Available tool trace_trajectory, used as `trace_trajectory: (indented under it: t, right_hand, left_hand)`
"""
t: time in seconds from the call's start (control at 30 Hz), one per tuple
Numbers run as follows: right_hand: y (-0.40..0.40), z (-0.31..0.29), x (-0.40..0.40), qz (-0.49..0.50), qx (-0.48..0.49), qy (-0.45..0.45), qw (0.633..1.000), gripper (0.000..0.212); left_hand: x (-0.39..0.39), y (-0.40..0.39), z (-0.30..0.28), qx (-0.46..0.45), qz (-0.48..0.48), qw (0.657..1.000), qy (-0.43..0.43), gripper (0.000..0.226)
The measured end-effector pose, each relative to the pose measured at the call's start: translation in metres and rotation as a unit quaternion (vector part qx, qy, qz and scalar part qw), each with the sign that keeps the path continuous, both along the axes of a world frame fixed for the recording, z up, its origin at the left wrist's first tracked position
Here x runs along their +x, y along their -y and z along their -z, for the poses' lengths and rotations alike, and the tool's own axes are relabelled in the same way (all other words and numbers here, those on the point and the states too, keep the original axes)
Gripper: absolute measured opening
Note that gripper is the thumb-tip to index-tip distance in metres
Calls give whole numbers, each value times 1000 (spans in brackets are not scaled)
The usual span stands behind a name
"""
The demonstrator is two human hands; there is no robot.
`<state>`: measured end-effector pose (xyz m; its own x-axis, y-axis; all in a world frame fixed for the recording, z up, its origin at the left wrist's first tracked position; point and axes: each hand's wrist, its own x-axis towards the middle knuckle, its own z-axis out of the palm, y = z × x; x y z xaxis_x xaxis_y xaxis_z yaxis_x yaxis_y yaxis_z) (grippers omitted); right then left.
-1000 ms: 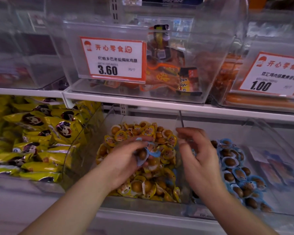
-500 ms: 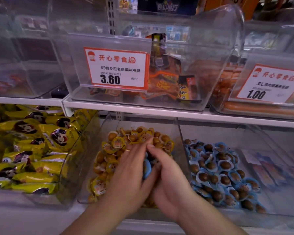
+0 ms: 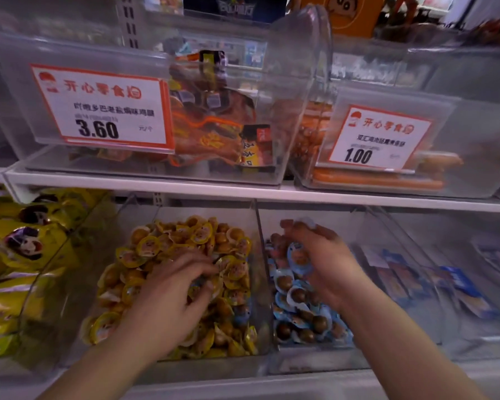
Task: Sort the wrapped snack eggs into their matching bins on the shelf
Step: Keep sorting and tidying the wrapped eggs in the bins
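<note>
Clear glossy plastic bins (image 3: 260, 284); shiny yellow film on wrapped eggs (image 3: 147, 245), shiny blue film on others (image 3: 283, 281); smooth white painted shelf edge (image 3: 243, 194); matt paper price cards (image 3: 104, 108).

A snack shop aisle: white shelves (image 3: 243, 194) carry clear plastic bins (image 3: 298, 82) of wrapped snacks, and printed price tags reading 3.60 (image 3: 101, 108) and 1.00 (image 3: 378, 138) are clipped to the bin fronts.

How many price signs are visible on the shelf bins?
2: the 3.60 sign on the upper-left clear bin, and the 1.00 sign on the upper-right bin. None show on the lower bins.
</note>
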<state>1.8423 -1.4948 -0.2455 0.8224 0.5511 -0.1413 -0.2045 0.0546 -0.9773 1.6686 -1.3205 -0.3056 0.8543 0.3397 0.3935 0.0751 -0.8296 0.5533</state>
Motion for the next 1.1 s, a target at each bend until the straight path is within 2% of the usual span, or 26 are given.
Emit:
trace_trajectory:
  t: [0.03,0.1,0.17,0.23,0.3,0.4,0.47,0.53,0.63,0.77,0.9,1.0,1.1]
  right_hand:
    - [2,6,13,29,-74,44,996,23]
    - [8,19,34,45,-248,161,954,44]
    - [12,27,43,52,-316,257,912,47]
    - [13,32,36,34,-269,291,918,36]
    - [6,36,18,-14,-183,248,951,29]
    - [-9,48,-3,-89,-152,227,958,41]
    - [-15,53,-9,-101,-149,233,955,47]
    - [-17,52,-7,-97,-145,221,959,53]
    - [-15,46,-2,-106,-169,219,955,77]
    - [-13,46,5,-120,-186,257,941,86]
    - [-13,47,2,-115,-184,258,941,89]
    - [-15,46,-1,-109,-186,260,941,89]
    - [-16,46,-2,-104,-183,257,943,89]
  left_hand:
    - [2,-2,3,16,9,1000,-24,23]
    - [6,-5,2,36,14,998,-45,24]
    - [13,-8,0,62,11,996,-57,28]
    - [24,-8,1,100,16,992,-80,34]
    - [39,-2,7,148,38,981,-123,47]
    - [68,7,16,238,79,944,-216,77]
    - [81,9,16,279,80,925,-247,85]
    - [83,8,11,309,83,914,-250,77]
    - [69,2,2,347,137,893,-252,49]
    - [41,-13,-24,296,124,885,-338,41]
    - [37,-16,-40,210,112,878,-414,51]
    - [50,-1,-37,178,90,910,-364,49]
    - [64,18,-25,112,110,934,-321,10]
